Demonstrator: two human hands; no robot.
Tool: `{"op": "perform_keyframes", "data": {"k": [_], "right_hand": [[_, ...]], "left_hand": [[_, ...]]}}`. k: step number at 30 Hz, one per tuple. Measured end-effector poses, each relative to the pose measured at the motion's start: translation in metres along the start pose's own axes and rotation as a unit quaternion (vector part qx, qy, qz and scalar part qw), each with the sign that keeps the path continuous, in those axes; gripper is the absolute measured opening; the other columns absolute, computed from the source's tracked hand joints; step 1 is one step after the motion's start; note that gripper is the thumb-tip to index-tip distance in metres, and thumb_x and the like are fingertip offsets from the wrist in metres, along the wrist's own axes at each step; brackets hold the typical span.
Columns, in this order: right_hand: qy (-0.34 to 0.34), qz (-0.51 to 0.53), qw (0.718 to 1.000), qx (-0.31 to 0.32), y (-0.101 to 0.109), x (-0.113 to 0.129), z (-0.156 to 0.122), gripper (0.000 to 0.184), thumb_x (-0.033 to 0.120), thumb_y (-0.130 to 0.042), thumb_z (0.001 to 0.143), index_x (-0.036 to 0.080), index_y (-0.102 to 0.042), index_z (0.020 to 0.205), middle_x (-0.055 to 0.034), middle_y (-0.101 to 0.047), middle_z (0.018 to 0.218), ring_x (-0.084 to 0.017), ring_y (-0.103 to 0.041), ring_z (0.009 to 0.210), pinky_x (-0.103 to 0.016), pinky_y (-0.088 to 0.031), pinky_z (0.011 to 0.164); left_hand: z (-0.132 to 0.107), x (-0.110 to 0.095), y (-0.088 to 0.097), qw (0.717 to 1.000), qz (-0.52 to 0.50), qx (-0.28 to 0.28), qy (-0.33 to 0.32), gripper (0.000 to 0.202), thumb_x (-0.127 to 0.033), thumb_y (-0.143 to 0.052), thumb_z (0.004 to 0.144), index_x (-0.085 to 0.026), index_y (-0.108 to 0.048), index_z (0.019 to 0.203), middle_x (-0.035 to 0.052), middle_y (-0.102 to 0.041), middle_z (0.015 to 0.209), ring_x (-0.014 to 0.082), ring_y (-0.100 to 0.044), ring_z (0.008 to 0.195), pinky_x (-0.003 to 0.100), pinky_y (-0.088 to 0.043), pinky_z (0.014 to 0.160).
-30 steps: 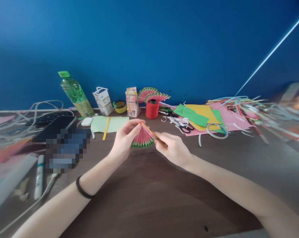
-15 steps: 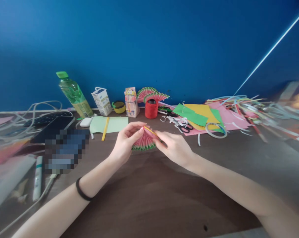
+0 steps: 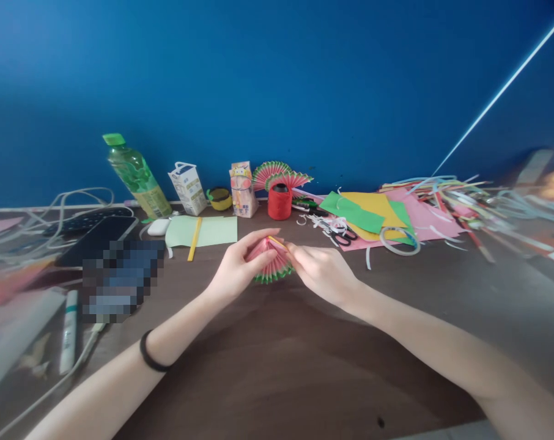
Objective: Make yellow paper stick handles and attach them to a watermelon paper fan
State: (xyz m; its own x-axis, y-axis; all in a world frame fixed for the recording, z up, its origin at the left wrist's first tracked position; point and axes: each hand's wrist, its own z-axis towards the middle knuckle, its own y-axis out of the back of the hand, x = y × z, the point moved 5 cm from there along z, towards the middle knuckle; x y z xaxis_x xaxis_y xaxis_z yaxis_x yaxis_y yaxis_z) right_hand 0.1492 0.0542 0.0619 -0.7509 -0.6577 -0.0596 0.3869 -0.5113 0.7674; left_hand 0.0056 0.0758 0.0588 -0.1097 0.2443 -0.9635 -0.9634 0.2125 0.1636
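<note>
A small pleated paper fan (image 3: pixel 273 267), pink with a green rim, is held between both hands just above the dark brown table (image 3: pixel 268 366). My left hand (image 3: pixel 238 269) pinches its top-left side with curled fingers. My right hand (image 3: pixel 323 272) grips its right side, where a thin yellow strip (image 3: pixel 276 241) lies along the fan's edge. A black band circles my left wrist.
Along the blue wall stand a green bottle (image 3: pixel 134 176), a small carton (image 3: pixel 188 187), a printed box (image 3: pixel 243 189), a red thread spool (image 3: pixel 279 202) and two finished fans (image 3: pixel 280 173). Coloured paper sheets (image 3: pixel 373 214), scissors (image 3: pixel 343 235) and strips lie to the right; cables, a tablet (image 3: pixel 96 238) and a glue pen (image 3: pixel 68 330) to the left.
The fan has been folded narrower between the hands. My right hand has slid up along the yellow strip toward the left hand, and the stick end that stuck out is now covered.
</note>
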Motion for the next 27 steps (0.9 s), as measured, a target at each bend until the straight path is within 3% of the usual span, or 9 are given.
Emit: {"op": "perform_keyframes", "data": {"k": [6, 16, 27], "right_hand": [[-0.021, 0.048, 0.999, 0.012, 0.005, 0.002, 0.003, 0.037, 0.034, -0.041, 0.091, 0.005, -0.060, 0.106, -0.0112, -0.069, 0.080, -0.017, -0.066, 0.067, -0.025, -0.047, 0.054], [0.033, 0.009, 0.999, -0.023, 0.000, 0.005, -0.002, 0.027, 0.012, -0.036, 0.090, 0.004, -0.059, 0.102, -0.0102, -0.071, 0.076, -0.014, -0.064, 0.059, -0.024, -0.045, 0.048], [0.044, 0.007, 0.999, 0.020, -0.006, 0.002, -0.003, 0.026, 0.011, -0.036, 0.089, 0.006, -0.061, 0.091, -0.0077, -0.067, 0.067, -0.014, -0.062, 0.054, -0.025, -0.040, 0.047]], "left_hand": [[0.001, -0.001, 0.004, 0.999, 0.020, -0.042, 0.001, 0.027, -0.035, -0.060, 0.077, -0.019, -0.064, 0.098, 0.0059, -0.068, 0.098, 0.0202, -0.063, 0.090, 0.029, -0.049, 0.078], [-0.004, 0.008, -0.006, 0.987, -0.129, -0.049, 0.078, 0.030, -0.035, -0.065, 0.073, -0.016, -0.064, 0.096, 0.0070, -0.069, 0.093, 0.0195, -0.064, 0.087, 0.028, -0.050, 0.076], [-0.005, 0.013, -0.009, 0.982, -0.151, -0.039, 0.109, 0.035, -0.037, -0.067, 0.071, -0.016, -0.064, 0.099, 0.0084, -0.070, 0.098, 0.0211, -0.064, 0.091, 0.031, -0.050, 0.081]]}}
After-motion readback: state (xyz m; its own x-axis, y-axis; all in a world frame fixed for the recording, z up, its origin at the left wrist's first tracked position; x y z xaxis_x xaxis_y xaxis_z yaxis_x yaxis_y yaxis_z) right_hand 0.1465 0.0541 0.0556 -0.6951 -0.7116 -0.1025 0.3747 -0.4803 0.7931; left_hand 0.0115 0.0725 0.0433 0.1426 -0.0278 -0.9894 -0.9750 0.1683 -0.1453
